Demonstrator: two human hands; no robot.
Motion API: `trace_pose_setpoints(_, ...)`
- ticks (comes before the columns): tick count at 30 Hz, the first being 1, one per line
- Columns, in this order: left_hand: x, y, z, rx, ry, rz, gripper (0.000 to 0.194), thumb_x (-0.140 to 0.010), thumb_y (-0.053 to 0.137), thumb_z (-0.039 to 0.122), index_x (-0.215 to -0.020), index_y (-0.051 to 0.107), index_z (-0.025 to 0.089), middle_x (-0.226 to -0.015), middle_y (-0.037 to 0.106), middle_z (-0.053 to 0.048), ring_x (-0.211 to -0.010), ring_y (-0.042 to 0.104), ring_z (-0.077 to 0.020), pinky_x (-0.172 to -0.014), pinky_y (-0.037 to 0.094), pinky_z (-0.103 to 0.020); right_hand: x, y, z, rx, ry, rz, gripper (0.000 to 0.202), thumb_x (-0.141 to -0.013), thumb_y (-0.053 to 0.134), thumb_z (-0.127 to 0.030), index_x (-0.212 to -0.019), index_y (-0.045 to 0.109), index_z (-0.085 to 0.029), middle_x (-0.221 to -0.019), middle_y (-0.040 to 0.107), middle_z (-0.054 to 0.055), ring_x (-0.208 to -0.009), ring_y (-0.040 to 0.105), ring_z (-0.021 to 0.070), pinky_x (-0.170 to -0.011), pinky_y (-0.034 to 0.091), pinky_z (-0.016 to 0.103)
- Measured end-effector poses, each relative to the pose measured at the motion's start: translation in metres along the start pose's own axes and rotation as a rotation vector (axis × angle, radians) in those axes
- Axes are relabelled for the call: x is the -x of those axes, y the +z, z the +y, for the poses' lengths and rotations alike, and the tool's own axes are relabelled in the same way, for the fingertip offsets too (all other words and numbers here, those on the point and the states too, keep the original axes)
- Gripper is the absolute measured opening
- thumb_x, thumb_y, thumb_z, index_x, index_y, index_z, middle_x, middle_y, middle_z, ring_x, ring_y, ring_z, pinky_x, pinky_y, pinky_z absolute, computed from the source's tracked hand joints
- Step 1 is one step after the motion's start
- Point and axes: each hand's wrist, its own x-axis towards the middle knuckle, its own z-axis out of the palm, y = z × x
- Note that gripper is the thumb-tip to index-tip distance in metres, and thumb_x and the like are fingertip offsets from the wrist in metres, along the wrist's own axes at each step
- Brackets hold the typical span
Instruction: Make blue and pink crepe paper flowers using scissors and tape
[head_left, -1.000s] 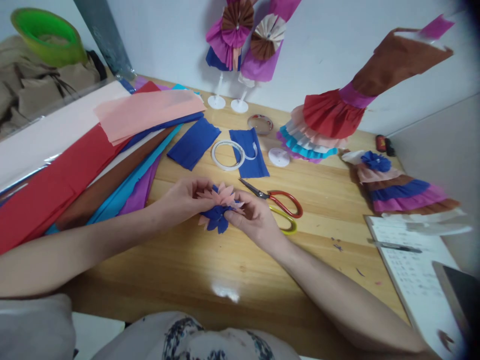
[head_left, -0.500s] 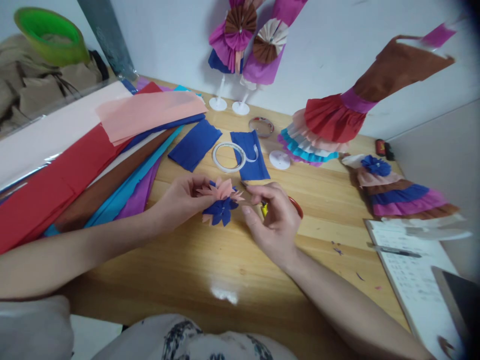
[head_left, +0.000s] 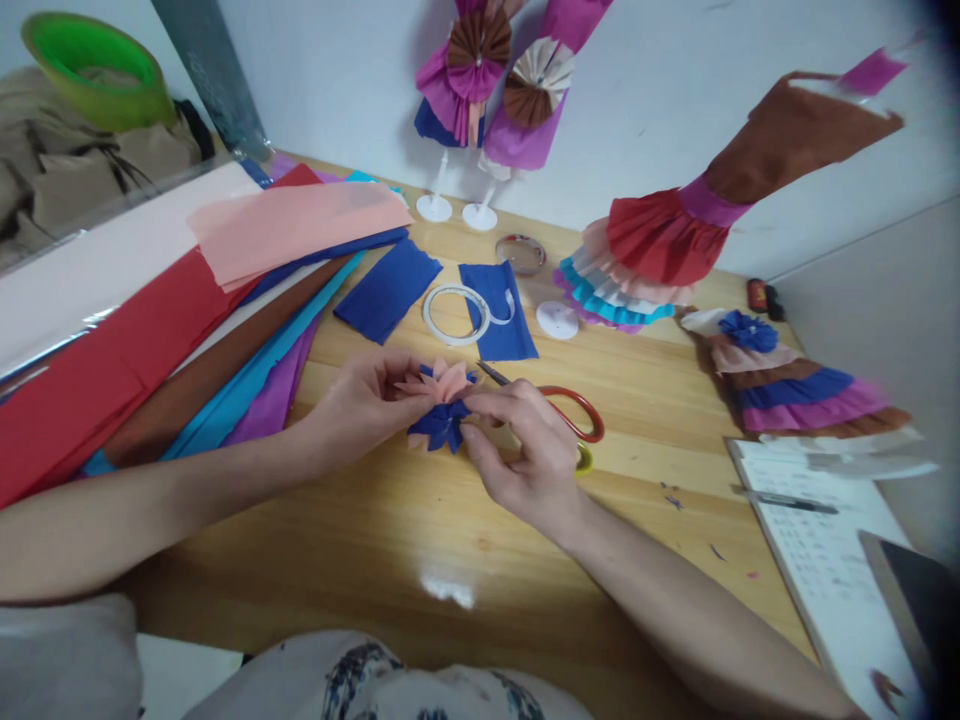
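A paper flower [head_left: 441, 428] with pointed pink and dark blue petals is held just above the table in front of me. My left hand [head_left: 375, 395] pinches it from the left side between thumb and fingers. From the right, my right hand [head_left: 521, 440] closes thumb and forefinger on the edge of the blue petals. Scissors [head_left: 581, 410] with red and yellow handles lie behind and partly under my right hand, their dark tip showing past the fingers. Beyond the flower, a white roll of double-sided tape [head_left: 427, 318] rests beside and over dark blue paper pieces [head_left: 501, 335].
Long folded sheets of crepe paper [head_left: 112, 410] in several colours cover the left side. Paper dresses on white stands [head_left: 480, 215] are at the back, with a brown and red dress [head_left: 675, 240] leaning right. A notebook [head_left: 795, 560] with a pen [head_left: 795, 500] lies right.
My right hand has moved left onto the flower's blue petals and closed there. More of the scissors shows behind it. My left hand keeps its hold.
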Motion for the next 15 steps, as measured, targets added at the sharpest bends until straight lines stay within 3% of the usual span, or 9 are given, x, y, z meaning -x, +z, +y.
trace_pose_setpoints(6,0.0000,0.0005,-0.0032,-0.020,0.023,0.023,0.023,-0.075,0.077,0.035,-0.080,0.067,0.014,-0.082,0.074,-0.005,-0.078,0.070,-0.0176,-0.066,0.053,-0.026,-0.0001,-0.0005,-0.0002,0.003,0.019,-0.044,0.015,-0.083,0.058,-0.008,-0.081,0.062,-0.022,-0.075,0.060,0.003,-0.070,0.058,0.0173,-0.061,0.050,0.031)
trace_pose_setpoints(12,-0.0007,-0.0017,-0.0062,-0.032,0.039,-0.001,0.024,-0.077,0.076,0.037,-0.082,0.068,0.015,-0.078,0.074,-0.004,-0.070,0.068,-0.0153,-0.063,0.052,-0.025,-0.0018,-0.0004,-0.0017,-0.012,0.082,-0.022,0.014,-0.084,0.059,-0.011,-0.093,0.061,-0.022,-0.075,0.057,0.001,-0.069,0.057,0.0167,-0.061,0.049,0.031)
trace_pose_setpoints(15,0.0003,0.0008,-0.0063,-0.038,0.043,-0.013,0.023,-0.079,0.074,0.036,-0.086,0.069,0.015,-0.081,0.074,-0.004,-0.068,0.066,-0.0138,-0.061,0.050,-0.024,-0.0024,0.0007,0.0001,-0.055,0.136,-0.038,0.012,-0.084,0.058,-0.009,-0.086,0.061,-0.021,-0.074,0.057,0.001,-0.069,0.057,0.0158,-0.060,0.048,0.029)
